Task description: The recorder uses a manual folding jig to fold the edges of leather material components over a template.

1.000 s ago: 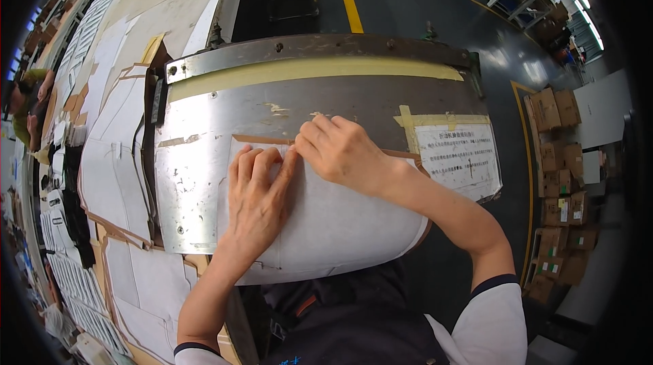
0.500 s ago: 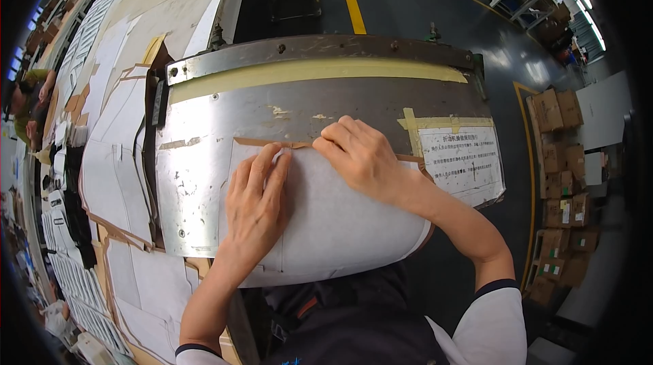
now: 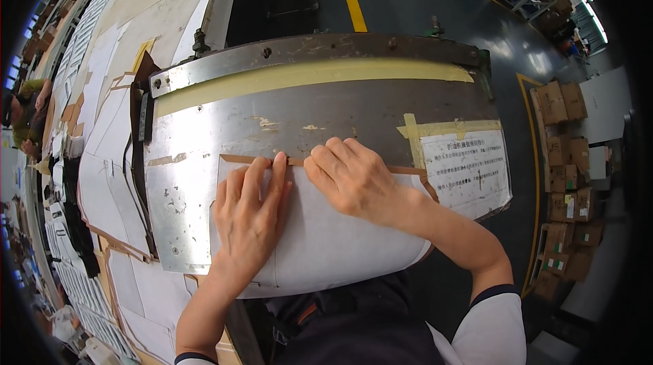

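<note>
White sheet [image 3: 347, 249] lies on the metal surface [image 3: 231, 117]. Left grip [image 3: 248, 219] rests unclenched on it; right grip [image 3: 355, 178] curls, whether clamped I cannot tell.

White sleeves [image 3: 490, 329], dark cuffs [image 3: 494, 293]

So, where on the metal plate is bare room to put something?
The metal plate is mostly bare between the yellow strip and the brown edge, also left of the white sheet. Crowded: around left hand, right hand, paper notice.

White rectangular paper notice [image 3: 476, 204], right of centre: black Chinese print [image 3: 464, 175] under a heading [image 3: 475, 145]. Taped to grey metal plate [image 3: 238, 101].
</note>
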Action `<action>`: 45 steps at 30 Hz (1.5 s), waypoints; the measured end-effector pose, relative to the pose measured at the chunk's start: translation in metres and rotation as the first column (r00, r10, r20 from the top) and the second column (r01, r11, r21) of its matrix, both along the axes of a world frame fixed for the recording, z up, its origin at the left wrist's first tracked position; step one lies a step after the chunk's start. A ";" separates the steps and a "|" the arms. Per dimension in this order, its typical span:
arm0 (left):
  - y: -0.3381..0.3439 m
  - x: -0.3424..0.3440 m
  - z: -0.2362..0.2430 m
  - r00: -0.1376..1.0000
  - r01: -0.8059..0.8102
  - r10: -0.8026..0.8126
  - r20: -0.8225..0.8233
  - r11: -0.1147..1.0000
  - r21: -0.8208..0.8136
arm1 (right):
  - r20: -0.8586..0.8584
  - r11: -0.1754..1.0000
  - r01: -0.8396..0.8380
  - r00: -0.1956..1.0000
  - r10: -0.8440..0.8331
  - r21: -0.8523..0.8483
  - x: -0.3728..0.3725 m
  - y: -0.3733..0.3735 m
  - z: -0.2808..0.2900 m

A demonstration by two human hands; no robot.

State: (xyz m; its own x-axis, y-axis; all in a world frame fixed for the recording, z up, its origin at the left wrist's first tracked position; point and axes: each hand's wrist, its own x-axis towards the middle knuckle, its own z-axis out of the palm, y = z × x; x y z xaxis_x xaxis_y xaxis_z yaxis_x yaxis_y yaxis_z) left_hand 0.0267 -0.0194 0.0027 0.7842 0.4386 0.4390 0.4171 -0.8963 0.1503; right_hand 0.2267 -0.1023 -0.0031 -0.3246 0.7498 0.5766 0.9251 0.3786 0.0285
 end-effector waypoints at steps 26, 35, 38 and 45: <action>-0.003 0.004 0.012 0.991 0.069 -0.060 -0.122 0.995 0.075 | 0.016 1.000 0.000 1.000 0.000 -0.005 -0.002 -0.002 0.001; -0.005 0.008 0.011 0.990 0.095 -0.090 -0.108 0.994 0.044 | 0.064 1.000 0.027 0.998 -0.026 -0.015 0.000 -0.005 0.001; -0.005 0.007 0.008 0.992 0.093 -0.088 -0.092 0.994 0.054 | 0.021 0.998 0.065 0.998 -0.065 0.013 0.001 -0.006 -0.002; -0.007 0.006 0.009 0.990 0.093 -0.087 -0.113 0.995 0.045 | 0.093 0.997 0.064 0.994 -0.060 -0.048 0.004 -0.012 0.005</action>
State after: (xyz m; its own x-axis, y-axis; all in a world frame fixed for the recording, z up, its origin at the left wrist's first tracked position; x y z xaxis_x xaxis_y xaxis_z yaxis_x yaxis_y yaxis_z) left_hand 0.0325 -0.0266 0.0114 0.8643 0.3439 0.3671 0.3461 -0.9361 0.0621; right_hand 0.2309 -0.1141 0.0023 -0.3264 0.7978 0.5069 0.9412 0.3238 0.0963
